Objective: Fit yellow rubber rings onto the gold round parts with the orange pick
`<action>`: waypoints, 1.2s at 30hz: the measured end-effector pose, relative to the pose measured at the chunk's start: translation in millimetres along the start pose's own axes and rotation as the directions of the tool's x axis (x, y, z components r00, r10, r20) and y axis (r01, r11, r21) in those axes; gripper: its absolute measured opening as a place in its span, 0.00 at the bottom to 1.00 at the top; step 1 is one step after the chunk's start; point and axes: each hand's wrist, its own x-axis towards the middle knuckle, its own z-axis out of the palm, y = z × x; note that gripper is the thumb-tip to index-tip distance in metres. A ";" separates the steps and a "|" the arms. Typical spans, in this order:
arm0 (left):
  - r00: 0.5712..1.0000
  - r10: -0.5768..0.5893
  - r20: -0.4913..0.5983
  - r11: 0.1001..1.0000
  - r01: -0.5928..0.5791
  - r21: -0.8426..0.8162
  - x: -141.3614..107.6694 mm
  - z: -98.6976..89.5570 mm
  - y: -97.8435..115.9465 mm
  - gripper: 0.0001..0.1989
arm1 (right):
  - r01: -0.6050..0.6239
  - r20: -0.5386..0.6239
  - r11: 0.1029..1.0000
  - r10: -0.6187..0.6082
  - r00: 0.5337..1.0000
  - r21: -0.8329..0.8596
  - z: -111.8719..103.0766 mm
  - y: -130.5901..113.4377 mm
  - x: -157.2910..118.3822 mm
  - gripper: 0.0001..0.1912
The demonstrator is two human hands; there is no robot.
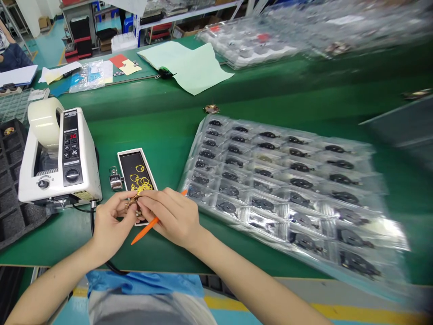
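Observation:
My left hand (111, 225) pinches a small gold-coloured metal part (132, 203), which looks like a watch case, between thumb and fingers. From the other side the fingertips of my right hand (179, 219) touch the same part. An orange pointed stick (145, 232) lies within my right hand, its tip sticking out toward me. Just behind the hands is a white-rimmed black box (119, 155) with thin yellow rings (140, 169) inside. Beside this box stands a small metal tally counter (115, 179). My fingers partly hide the gold part.
A white tape dispenser (83, 158) stands at left, near a black compartment tray (20, 221). To the right lies a large clear plastic tray (189, 158) of black parts. Another gold part (211, 109) sits behind it. Pale green paper (192, 63) lies farther back.

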 end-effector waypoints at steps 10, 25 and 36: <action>0.990 0.141 -0.017 0.978 -0.137 0.155 -2.2 -1.6 -4.6 0.10 | 0.015 0.008 0.999 -0.014 1.000 -0.040 -1.9 -1.9 1.4 0.09; 0.998 -0.067 0.010 0.996 0.067 -0.058 6.9 -2.1 -0.4 0.07 | -0.224 0.028 0.956 0.223 0.974 0.188 -1.4 -2.5 2.2 0.07; 0.975 -0.210 0.076 0.958 0.221 -0.184 17.5 -8.5 8.7 0.11 | -0.632 0.595 0.606 0.303 0.745 0.482 -20.2 10.6 13.3 0.08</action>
